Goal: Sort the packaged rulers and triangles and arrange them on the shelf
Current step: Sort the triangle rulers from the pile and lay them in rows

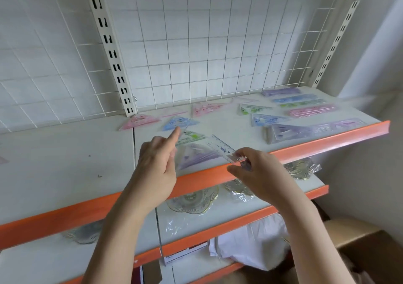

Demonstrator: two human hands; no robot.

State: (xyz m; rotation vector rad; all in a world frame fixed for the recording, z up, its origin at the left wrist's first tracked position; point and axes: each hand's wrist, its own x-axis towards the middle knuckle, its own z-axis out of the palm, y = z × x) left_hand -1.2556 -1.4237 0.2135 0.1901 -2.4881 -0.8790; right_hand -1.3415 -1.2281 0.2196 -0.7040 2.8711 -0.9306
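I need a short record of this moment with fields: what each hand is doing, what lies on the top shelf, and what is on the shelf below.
left hand: the left hand points its index finger toward the blue triangle; it holds nothing
right hand: the right hand pinches one end of a clear ruler above the shelf's front edge
top shelf, left part: pink triangle, green triangle, purple triangle
top shelf, right part: packaged rulers in purple, blue, green and pink rows
shelf below: wrapped glass plates
shelf edge: orange strip
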